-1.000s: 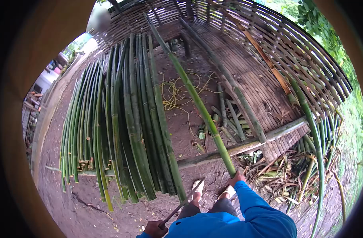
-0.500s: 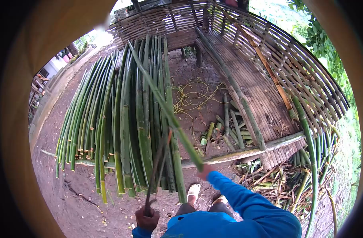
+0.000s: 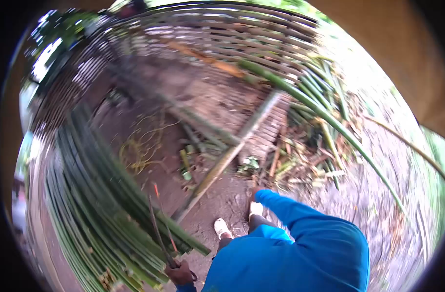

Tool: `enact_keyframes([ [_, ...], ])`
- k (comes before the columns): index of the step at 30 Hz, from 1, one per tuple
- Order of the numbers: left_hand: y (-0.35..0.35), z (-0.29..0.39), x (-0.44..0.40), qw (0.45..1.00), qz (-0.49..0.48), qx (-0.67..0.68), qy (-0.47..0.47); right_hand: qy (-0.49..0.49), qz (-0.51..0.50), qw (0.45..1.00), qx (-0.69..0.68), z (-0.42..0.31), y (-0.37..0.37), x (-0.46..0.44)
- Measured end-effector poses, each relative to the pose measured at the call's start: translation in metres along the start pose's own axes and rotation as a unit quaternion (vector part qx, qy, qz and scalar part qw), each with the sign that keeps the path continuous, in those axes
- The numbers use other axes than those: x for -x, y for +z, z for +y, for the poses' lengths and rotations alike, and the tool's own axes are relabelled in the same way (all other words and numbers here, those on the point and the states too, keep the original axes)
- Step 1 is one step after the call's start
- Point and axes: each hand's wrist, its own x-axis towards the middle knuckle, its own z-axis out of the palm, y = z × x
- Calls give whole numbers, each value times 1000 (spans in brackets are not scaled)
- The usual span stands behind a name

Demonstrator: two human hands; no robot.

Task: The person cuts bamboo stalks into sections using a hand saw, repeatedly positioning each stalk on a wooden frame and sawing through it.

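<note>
I have the left grip (image 3: 182, 273) clamped on the tool (image 3: 157, 232), which points far beside the poles (image 3: 98, 204) at left. My right grip (image 3: 253, 193) shows near a shoe (image 3: 256, 209) (blurred, so I cannot tell whether it's together or apart). Farther out, yellow rope (image 3: 134, 155) lies left of a beam (image 3: 217, 169).

Bright daylight; ground (image 3: 398, 163) washed out at right; bamboo poles (image 3: 98, 194) motion-blurred; slatted fence (image 3: 261, 36) lens-bowed; corners black.
</note>
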Motion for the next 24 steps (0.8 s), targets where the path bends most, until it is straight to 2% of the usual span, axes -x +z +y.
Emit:
enact_keyframes([
  [2, 25, -2, -5, 994, -65, -88, 9, 154, 85, 982, -65, 105, -37, 43],
  [3, 32, -7, -4, 989, -79, -125, 10, 161, 109, 977, -83, 124, -29, 45],
  [4, 38, -17, -7, 985, -128, -114, -3, 223, 102, 970, -1, 187, -17, 36],
  [5, 53, -22, -4, 984, -89, -151, 28, 300, 171, 926, -151, 178, -73, 126],
  [6, 72, -26, 6, 979, -50, -187, 59, 359, 147, 912, -131, 226, -67, 135],
  [7, 78, -32, 3, 969, -57, -229, 78, 329, 109, 937, -46, 266, -63, 148],
  [9, 93, -40, 0, 941, -67, -311, 117, 436, 161, 865, -188, 317, -48, 181],
  [11, 98, -30, -8, 919, -127, -353, 119, 462, 166, 847, -204, 342, -38, 192],
  [12, 101, -2, -13, 915, -227, -326, 62, 460, 168, 847, -206, 356, -33, 185],
  [15, 101, 5, -22, 895, -244, -357, 111, 434, 169, 863, -196, 389, -21, 144],
  [16, 101, -15, -25, 884, -140, -379, 234, 414, 167, 877, -180, 387, -37, 126],
  [17, 100, -49, -31, 850, -32, -392, 351, 391, 165, 891, -162, 388, -52, 109],
  [18, 100, -69, -35, 793, 79, -395, 457, 377, 204, 888, -164, 404, -55, 80],
  [19, 95, -60, -33, 794, -31, -445, 413, 361, 245, 885, -165, 408, -70, 55],
  [20, 84, -49, -33, 783, -140, -486, 361, 347, 329, 861, -172, 414, -82, 33],
  [21, 78, -41, -33, 762, -248, -517, 301, 351, 360, 851, -150, 372, -137, 50],
  [22, 75, -46, -35, 763, -276, -526, 254, 356, 327, 863, -144, 342, -194, 64],
  [23, 72, -54, -36, 763, -303, -532, 206, 351, 397, 834, -155, 345, -215, 47],
  [24, 71, -60, -37, 761, -330, -536, 158, 339, 399, 836, -167, 361, -234, 25],
])
